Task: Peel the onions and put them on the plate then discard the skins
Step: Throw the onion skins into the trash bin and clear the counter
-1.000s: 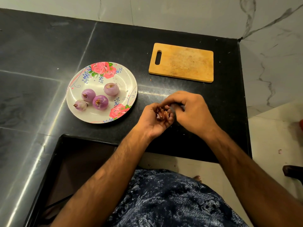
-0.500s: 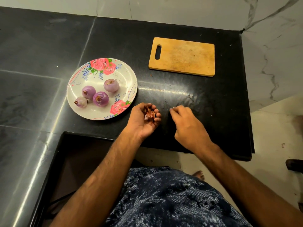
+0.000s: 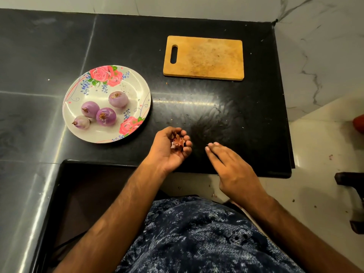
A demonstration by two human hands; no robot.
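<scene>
Head view: my left hand [image 3: 169,152] cups onion skins [image 3: 178,141] in curled fingers. My right hand [image 3: 232,170], fingers straight and empty, touches the desk [image 3: 226,119] just beside. Four peeled onions [image 3: 106,116] lie on the plate [image 3: 131,88], left of my fingers.

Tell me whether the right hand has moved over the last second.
Yes. The right hand has drawn back from the cutting board toward the near edge of the counter, and apart from the left hand holding the skins.
</scene>
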